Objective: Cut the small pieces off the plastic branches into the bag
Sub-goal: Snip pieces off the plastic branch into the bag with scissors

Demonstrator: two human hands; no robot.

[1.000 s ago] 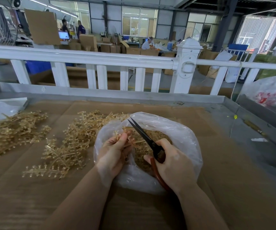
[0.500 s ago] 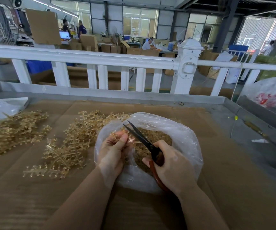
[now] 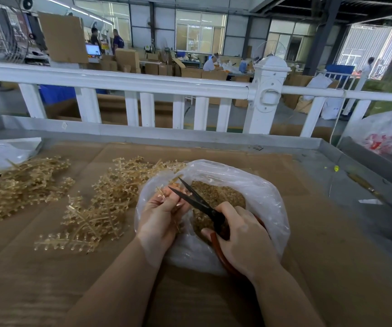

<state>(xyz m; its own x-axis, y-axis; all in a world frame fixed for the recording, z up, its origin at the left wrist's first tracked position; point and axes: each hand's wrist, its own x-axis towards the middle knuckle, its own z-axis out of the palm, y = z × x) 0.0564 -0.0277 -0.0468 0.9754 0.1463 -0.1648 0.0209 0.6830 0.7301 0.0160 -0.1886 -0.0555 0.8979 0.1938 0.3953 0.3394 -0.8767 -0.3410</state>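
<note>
A clear plastic bag (image 3: 256,185) lies open on the cardboard-covered table, holding a heap of small amber cut pieces (image 3: 216,194). My left hand (image 3: 162,215) pinches a pale amber plastic branch (image 3: 164,193) over the bag's left rim. My right hand (image 3: 240,234) grips black scissors (image 3: 197,201) by their reddish-brown handles. The blades are parted, their tips at the branch by my left fingertips. Most of the held branch is hidden behind my fingers.
Loose amber branches lie in a pile (image 3: 100,204) left of the bag and a second pile (image 3: 18,187) further left. Another plastic bag (image 3: 1,152) sits at the far left. A metal table rim (image 3: 166,134) and white fence (image 3: 143,83) stand behind. A filled bag (image 3: 388,135) sits at the right.
The scissors have swung left toward my left fingertips and their blades have opened. My left hand has risen slightly with the branch.
</note>
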